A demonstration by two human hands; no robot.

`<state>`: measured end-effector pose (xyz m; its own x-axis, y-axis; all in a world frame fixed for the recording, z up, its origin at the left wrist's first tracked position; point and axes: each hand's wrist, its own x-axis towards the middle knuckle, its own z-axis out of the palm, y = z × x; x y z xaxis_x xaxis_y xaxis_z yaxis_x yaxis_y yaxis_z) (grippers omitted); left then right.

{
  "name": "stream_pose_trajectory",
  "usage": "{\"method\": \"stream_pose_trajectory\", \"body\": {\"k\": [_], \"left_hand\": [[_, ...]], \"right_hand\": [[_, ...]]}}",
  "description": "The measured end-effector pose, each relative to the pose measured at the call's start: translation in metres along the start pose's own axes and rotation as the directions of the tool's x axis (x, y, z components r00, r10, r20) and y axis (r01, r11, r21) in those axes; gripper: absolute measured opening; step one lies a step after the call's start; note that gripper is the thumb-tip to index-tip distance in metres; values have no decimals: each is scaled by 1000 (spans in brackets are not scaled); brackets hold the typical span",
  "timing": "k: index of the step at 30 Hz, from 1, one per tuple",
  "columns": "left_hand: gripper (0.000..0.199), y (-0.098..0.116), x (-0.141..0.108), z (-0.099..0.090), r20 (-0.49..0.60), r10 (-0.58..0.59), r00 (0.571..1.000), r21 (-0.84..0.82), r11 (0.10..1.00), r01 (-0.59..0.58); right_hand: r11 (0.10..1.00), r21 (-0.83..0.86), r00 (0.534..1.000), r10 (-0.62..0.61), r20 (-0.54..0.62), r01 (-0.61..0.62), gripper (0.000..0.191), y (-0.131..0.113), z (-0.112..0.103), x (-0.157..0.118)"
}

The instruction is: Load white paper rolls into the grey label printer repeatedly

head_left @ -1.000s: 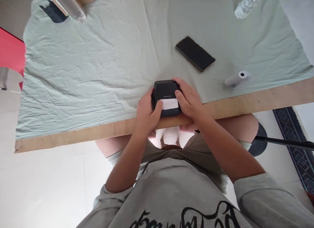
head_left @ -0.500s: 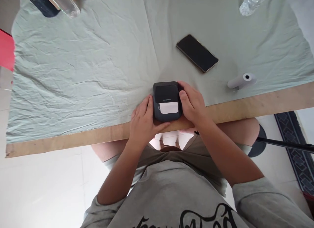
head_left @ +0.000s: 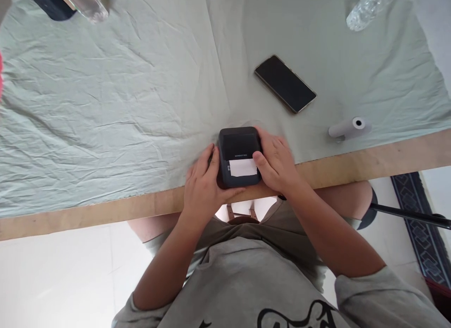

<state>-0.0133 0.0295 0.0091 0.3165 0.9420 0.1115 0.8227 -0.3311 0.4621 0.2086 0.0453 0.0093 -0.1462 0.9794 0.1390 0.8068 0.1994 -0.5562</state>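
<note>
A small dark portable receipt printer [head_left: 240, 142] lies on the cloth at the table's near edge, between my two hands. A short piece of white paper [head_left: 243, 167] sticks out across its lower half. My left hand [head_left: 203, 187] is closed against the printer's left side, its thumb along the near edge. On the other side, my right hand [head_left: 276, 161] wraps the printer's right edge, the thumb resting on top beside the paper. The undersides of the fingers are partly hidden.
A black smartphone [head_left: 285, 83] lies beyond the printer to the right. Nearer the right edge is a white paper roll [head_left: 343, 129]. A clear plastic bottle [head_left: 368, 13] lies at the far right; a transparent container [head_left: 86, 6] and a dark object [head_left: 52, 6] are at the far left.
The whole view has shifted slightly, so the table sits lower. My right thumb has moved further onto the printer's top, toward the paper. Both hands are still at the printer.
</note>
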Motion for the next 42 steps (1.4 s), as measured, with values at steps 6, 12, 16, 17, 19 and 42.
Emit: {"method": "stream_pose_trajectory", "body": {"k": [6,12,16,17,19,42], "left_hand": [[108,1,3,-3,13,-11,1000,-41,999,12],[108,1,3,-4,47,-35,998,-49,998,37],[111,3,3,-5,59,-39,997,-50,998,42],[110,4,3,-5,64,-44,997,-52,998,47],[108,6,2,-5,74,-56,996,-62,996,61],[73,10,-3,-8,36,-34,999,-112,993,38]], "right_hand": [[998,41,999,-43,7,43,83,2,-2,-1],[997,51,999,-51,1,51,83,3,0,-2],[998,50,999,-48,-5,49,84,4,1,-1],[998,55,999,-40,-1,40,84,4,0,-1],[997,81,1000,-6,17,5,84,3,-2,0],[975,203,965,132,-225,-87,21,-35,-29,19]]}}
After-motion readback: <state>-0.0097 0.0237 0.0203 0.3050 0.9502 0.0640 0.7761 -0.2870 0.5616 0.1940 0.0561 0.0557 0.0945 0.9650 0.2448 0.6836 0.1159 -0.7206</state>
